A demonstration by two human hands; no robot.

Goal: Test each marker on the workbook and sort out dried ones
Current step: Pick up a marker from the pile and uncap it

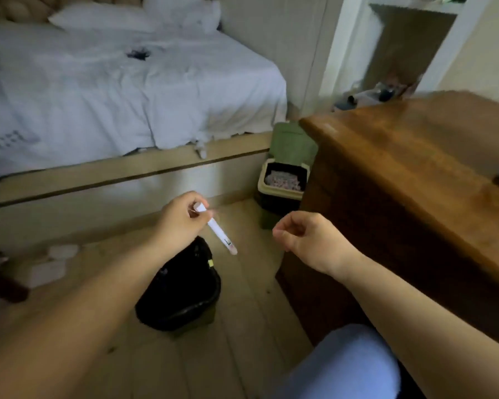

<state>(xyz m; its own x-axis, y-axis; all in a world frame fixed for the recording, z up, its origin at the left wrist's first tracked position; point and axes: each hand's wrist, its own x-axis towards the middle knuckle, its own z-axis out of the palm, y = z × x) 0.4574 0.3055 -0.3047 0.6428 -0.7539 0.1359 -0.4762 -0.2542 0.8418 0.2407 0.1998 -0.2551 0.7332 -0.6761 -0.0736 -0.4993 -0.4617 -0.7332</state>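
white marker [217, 229] pinched in left hand [182, 223], seemingly above black bin [182, 295].

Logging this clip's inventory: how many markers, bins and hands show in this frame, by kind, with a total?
Markers: 1, a white marker pinched in the left hand.
Bins: 2, a black-lined bin under that hand and a green bin with its lid up beside the wooden desk.
Hands: 2, left and the right hand, which holds nothing.
Total: 5

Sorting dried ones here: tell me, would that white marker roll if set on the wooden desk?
Probably: the marker looks round and smooth, and the desk top looks flat. It looks stiff and light, since the left hand holds it by one end.
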